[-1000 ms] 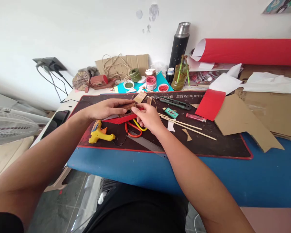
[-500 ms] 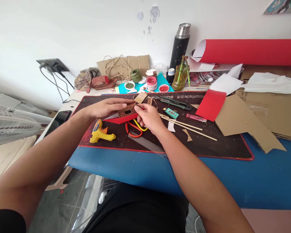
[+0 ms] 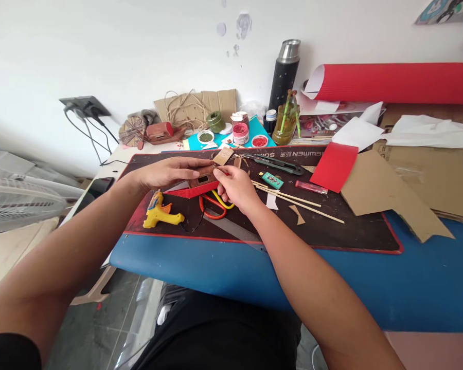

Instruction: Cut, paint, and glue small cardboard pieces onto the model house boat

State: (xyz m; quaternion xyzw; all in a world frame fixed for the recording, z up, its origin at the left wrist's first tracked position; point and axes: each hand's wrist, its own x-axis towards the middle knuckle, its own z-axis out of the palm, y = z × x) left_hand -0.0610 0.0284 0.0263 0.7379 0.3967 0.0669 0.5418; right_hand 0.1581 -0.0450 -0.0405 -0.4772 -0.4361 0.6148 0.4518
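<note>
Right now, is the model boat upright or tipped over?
Upright: the brown cabin sits above the red hull. Whether the boat leans slightly, I cannot tell.

Head camera: on the wearer's head, facing forward and down.
Blue desktop [image 3: 409, 288]: viewed from above, close by.
White wall [image 3: 139, 46]: faced beyond the desktop, farther off.
Black clothing [image 3: 219, 329]: directly below the lens.

Bright, soft light fills the pale wall [image 3: 146, 46]; the flask [image 3: 285, 72] glints; the fan [image 3: 17, 205] looks stretched and soft.
</note>
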